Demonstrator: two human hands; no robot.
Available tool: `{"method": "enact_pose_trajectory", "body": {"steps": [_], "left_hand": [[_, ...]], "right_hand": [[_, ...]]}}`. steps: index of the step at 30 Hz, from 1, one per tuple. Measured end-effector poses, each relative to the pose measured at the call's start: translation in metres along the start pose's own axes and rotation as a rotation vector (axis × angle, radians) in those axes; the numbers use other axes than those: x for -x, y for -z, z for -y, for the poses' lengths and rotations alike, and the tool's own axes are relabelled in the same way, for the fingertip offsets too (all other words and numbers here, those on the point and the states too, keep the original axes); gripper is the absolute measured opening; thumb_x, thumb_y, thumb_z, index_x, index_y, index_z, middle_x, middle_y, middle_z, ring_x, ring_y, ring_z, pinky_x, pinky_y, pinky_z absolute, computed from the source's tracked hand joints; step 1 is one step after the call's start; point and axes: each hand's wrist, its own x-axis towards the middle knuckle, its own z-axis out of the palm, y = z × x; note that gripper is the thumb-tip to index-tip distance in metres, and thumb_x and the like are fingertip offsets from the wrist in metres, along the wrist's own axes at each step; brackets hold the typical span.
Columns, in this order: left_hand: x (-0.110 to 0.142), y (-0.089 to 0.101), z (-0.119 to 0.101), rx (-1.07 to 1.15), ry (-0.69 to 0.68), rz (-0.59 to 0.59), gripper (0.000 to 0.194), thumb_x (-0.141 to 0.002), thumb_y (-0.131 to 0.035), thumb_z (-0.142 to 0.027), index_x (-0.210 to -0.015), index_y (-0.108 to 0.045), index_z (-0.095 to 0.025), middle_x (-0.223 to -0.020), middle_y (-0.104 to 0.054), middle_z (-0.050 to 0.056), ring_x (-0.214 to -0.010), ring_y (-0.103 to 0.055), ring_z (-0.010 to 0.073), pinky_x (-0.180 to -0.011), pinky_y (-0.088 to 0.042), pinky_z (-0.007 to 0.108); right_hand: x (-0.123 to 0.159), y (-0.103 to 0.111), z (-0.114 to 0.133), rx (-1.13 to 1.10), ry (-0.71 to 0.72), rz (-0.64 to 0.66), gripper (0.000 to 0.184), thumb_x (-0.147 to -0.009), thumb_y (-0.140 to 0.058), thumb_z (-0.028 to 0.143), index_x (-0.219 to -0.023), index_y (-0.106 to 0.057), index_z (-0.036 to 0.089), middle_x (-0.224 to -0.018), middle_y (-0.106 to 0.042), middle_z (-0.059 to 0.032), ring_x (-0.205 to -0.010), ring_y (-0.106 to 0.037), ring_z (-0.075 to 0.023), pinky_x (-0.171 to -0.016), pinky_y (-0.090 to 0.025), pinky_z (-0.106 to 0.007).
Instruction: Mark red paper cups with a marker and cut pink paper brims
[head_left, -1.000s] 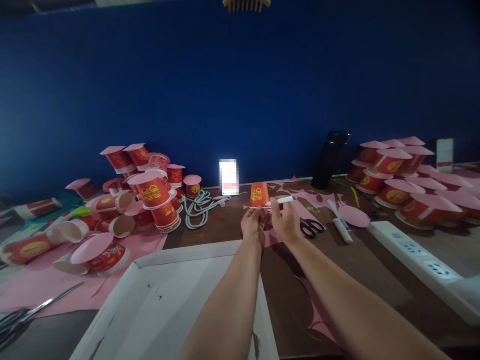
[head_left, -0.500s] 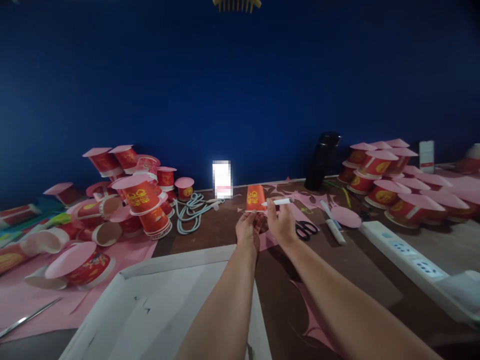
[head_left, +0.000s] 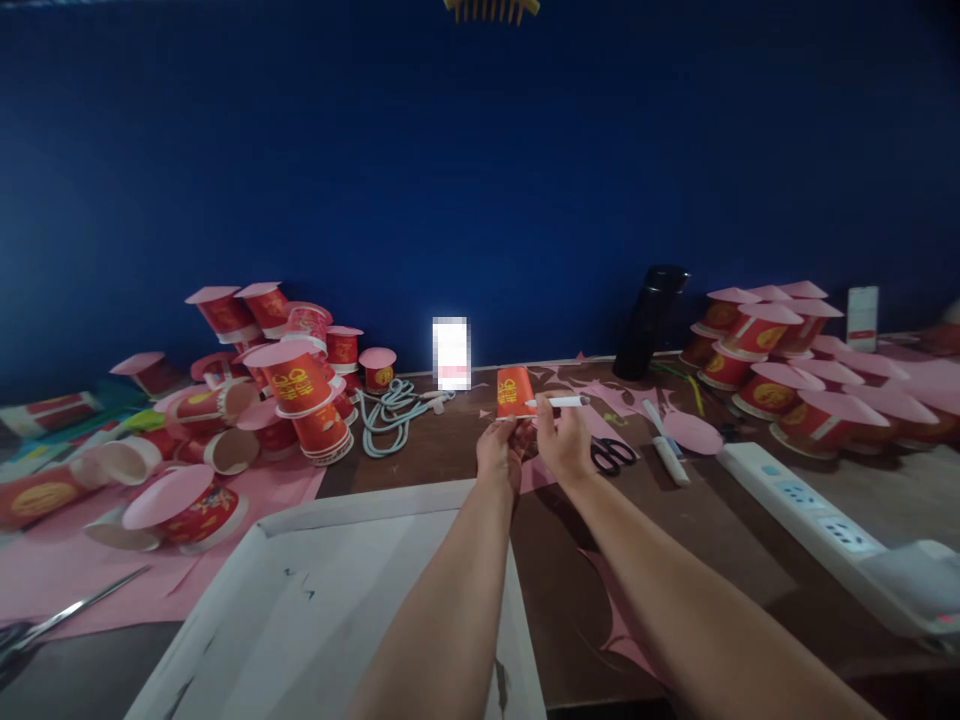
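Red, the cup (head_left: 514,392) stood just beyond your left hand (head_left: 497,452), which held its near end, while your right hand (head_left: 564,440) pinched a pen (head_left: 568,402) crosswise, tip leftward at the cup's side.

The red cup (head_left: 513,391) you hold looks like smooth paper with a soft sheen, and your white pen (head_left: 568,402) looks like smooth plastic. To your left, the pink sheet (head_left: 52,590) looks like matt paper, while the long scissors (head_left: 84,605) show shiny metal blades. Before you, the white tray (head_left: 352,580) looks like matt cardboard and the tabletop (head_left: 435,462) smooth. To your right, the black bottle (head_left: 643,335) is glossy around its lid, and the power strip (head_left: 814,545) looks like smooth plastic
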Motion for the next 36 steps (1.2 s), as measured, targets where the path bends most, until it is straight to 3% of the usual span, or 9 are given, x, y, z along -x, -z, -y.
{"method": "enact_pose_trajectory", "body": {"steps": [16, 36], "left_hand": [[0.0005, -0.0038, -0.0035, -0.057, -0.048, -0.037, 0.011, -0.064, -0.065, -0.008, -0.070, -0.057, -0.012, -0.064, -0.064, 0.004, -0.057, -0.062, 0.0120, -0.066, -0.050, 0.027], [-0.0009, -0.0032, -0.0020, -0.035, -0.039, -0.063, 0.012, -0.063, -0.066, -0.007, -0.067, -0.056, -0.012, -0.063, -0.064, 0.005, -0.057, -0.062, 0.0126, -0.067, -0.051, 0.028]], "right_hand": [[0.0002, -0.0009, 0.0019, 0.041, -0.004, 0.004, 0.036, -0.093, -0.037, 0.045, -0.092, -0.060, 0.017, -0.090, -0.068, -0.0112, -0.086, -0.062, -0.0242, -0.080, -0.046, -0.038], [0.0002, -0.0012, 0.0012, 0.040, -0.011, 0.002, 0.033, -0.093, -0.039, 0.044, -0.093, -0.059, 0.018, -0.091, -0.068, -0.0102, -0.086, -0.061, -0.0243, -0.080, -0.046, -0.038]]}}
